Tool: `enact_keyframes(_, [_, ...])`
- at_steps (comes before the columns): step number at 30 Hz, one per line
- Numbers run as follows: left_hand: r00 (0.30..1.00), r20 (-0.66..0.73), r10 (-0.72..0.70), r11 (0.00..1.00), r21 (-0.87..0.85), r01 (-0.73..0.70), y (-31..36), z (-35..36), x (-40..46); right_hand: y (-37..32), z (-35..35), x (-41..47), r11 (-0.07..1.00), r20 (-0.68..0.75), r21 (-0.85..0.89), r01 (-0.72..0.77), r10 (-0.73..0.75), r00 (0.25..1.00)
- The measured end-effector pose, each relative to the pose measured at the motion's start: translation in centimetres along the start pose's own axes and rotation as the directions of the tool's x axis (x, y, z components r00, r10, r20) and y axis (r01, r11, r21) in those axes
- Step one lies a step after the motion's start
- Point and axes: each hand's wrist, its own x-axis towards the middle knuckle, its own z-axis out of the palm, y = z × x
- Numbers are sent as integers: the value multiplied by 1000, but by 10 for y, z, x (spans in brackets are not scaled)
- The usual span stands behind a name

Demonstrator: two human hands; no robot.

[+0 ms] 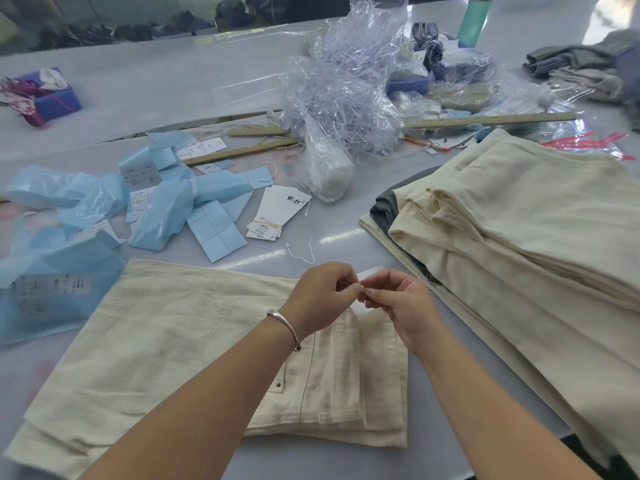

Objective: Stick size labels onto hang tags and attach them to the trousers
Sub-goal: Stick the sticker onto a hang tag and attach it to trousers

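Note:
Folded cream trousers [180, 344] lie in front of me on the table. Above their waistband my left hand [322, 292] and my right hand [398, 306] meet fingertip to fingertip, both pinching a white hang tag [369, 274] that shows partly behind the fingers. Whether a string is between the fingers is hidden. A bundle of white hang tags [277, 213] lies beyond the trousers. A loose white tag string [301, 254] lies just past my hands. Blue label backing sheets [214, 230] are scattered to the left.
A stack of cream trousers [519, 230] fills the right side. A clear plastic bag of tag strings [346, 98] stands at the back middle, with wooden rulers [485, 120] beside it. More blue sheets and label bags [52, 296] lie at the left.

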Motion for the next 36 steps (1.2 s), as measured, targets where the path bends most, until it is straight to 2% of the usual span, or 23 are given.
enact_keyframes(3, [999, 0, -51, 993, -109, 50, 0, 1, 2, -3, 2, -1, 999, -35, 29, 38, -37, 999])
enact_keyframes(5, [995, 20, -94, 961, -260, 96, 0, 0, 2, -4, 2, 0, 993, -37, 121, 4, 1, 999])
enact_keyframes(7, [993, 34, -114, 937, -329, 119, 1, 1, 2, -3, 2, 0, 977, -24, 210, -44, 50, 998])
enact_keyframes(13, [989, 75, -130, 932, -332, 148, -2, 4, 5, 2, 1, 0, 929, 30, 327, -172, 172, 985])
enact_keyframes(19, [982, 113, -151, 915, -360, 182, 0, 4, 5, 5, 1, -1, 883, 75, 412, -227, 215, 974])
enact_keyframes(22, [979, 129, -160, 911, -362, 197, 2, 3, 5, 8, 1, -3, 877, 66, 433, -208, 200, 978])
enact_keyframes(28, [981, 106, -161, 924, -333, 188, 0, 4, 6, 11, 2, -5, 946, 2, 321, -51, 53, 999])
enact_keyframes(36, [986, 100, -137, 957, -243, 158, -6, 3, 4, 4, 7, -8, 989, -47, -48, 137, -139, 989])
